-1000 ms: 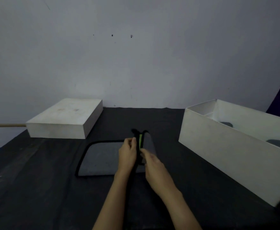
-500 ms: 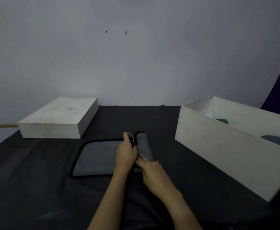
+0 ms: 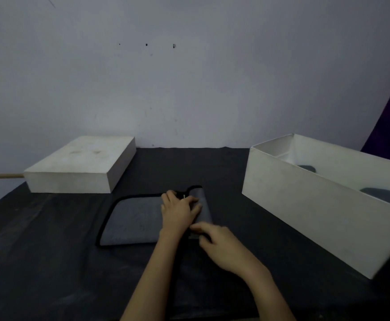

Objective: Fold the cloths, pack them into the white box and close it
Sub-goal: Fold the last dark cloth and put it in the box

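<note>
grey cloth [image 3: 132, 220] with black edging, lying flat on the black table cover [image 3: 50, 262], its right part rolled into a tube under the hands. left hand [image 3: 179, 213] palm down on the roll, fingers [image 3: 193, 201] together and curled over the top of the rolled part, pressing rather than clamped around it. a small green tag just beyond those fingertips, partly hidden. right hand [image 3: 223, 243] nearer the camera, blurred, fingers [image 3: 198, 227] loosely bent and slightly spread, touching the near end of the roll; firm grip or not, cannot tell. flat unrolled part of the cloth stretching out to the left of the left fingers. white box [image 3: 316, 205] open, well to the right of the right fingers, apart from the cloth; two grey cloths inside it [image 3: 382, 194], only their tops visible above the near wall. white lid [image 3: 80, 165] lying flat, beyond and to the left of the left fingers, near the pale wall [image 3: 189, 89]. wooden stick [image 3: 2, 176] poking out from behind the lid's left end.
</note>
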Demonstrator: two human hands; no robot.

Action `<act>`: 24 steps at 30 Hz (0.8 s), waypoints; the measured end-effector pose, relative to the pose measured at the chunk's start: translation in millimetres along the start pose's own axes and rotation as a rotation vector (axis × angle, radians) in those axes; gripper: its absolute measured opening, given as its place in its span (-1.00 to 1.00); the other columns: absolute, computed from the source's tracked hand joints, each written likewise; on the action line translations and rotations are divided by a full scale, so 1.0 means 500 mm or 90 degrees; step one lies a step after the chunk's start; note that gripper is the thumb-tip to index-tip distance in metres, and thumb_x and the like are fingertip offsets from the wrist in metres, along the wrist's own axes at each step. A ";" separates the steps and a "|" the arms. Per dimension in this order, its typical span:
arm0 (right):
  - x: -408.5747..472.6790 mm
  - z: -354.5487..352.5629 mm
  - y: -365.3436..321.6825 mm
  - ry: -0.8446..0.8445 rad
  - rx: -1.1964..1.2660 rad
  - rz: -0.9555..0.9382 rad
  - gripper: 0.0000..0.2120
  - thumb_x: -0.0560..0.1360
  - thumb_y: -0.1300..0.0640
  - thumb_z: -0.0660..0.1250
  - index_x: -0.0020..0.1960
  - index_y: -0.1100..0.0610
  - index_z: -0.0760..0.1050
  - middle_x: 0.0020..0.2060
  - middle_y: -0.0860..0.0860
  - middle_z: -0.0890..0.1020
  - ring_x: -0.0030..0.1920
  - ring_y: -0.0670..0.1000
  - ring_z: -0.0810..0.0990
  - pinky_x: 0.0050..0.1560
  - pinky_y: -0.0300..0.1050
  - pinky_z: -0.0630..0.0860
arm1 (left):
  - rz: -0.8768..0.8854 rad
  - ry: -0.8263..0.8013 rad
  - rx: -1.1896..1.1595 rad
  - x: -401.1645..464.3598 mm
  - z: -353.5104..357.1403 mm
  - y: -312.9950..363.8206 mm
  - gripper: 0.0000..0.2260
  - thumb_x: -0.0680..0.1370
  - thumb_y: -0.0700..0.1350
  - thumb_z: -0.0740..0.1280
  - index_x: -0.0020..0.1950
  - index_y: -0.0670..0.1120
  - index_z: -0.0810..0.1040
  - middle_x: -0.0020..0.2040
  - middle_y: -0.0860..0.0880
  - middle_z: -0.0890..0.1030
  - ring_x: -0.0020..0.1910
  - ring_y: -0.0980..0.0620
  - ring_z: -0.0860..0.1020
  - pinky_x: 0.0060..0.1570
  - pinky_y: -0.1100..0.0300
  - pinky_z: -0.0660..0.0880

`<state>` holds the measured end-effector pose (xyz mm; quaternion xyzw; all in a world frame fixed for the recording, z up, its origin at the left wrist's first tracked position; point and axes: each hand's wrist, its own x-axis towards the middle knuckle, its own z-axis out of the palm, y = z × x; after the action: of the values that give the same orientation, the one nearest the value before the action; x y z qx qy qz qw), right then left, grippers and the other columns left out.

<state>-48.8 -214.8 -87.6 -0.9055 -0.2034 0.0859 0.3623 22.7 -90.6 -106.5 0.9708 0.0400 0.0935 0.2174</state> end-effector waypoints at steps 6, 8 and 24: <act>0.063 -0.022 0.015 0.096 -0.106 0.256 -0.70 0.55 -0.06 0.20 -0.14 0.18 0.41 0.17 0.20 0.50 0.25 0.19 0.42 0.12 -0.04 0.39 | 0.010 -0.046 -0.021 -0.002 0.006 -0.011 -0.65 0.58 0.13 0.08 0.35 0.16 0.37 0.40 -0.24 0.17 0.39 -0.19 0.12 0.36 -0.01 0.16; 0.076 -0.020 0.007 0.059 -0.080 0.283 -0.70 0.52 -0.03 0.24 -0.28 0.14 0.32 0.06 0.20 0.52 0.24 0.20 0.45 0.02 -0.06 0.39 | 0.019 -0.045 -0.030 -0.002 0.006 -0.016 -0.65 0.57 0.13 0.09 0.35 0.16 0.37 0.37 -0.22 0.19 0.37 -0.17 0.14 0.36 0.01 0.17; 0.070 0.115 -0.104 0.071 -0.217 -0.098 -0.55 0.56 0.36 0.04 0.43 0.19 0.12 0.48 0.10 0.21 0.53 0.14 0.02 0.49 0.13 0.09 | -0.182 -0.002 -0.469 0.014 -0.102 -0.109 -0.63 0.52 0.05 0.28 -0.41 -0.12 0.38 -0.44 -0.03 0.41 -0.45 0.09 0.39 -0.54 0.31 0.34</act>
<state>-50.2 -130.1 -93.5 -0.9389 -0.2635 -0.0283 0.2197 17.3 -19.6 -83.7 0.8125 0.1377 0.0687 0.5623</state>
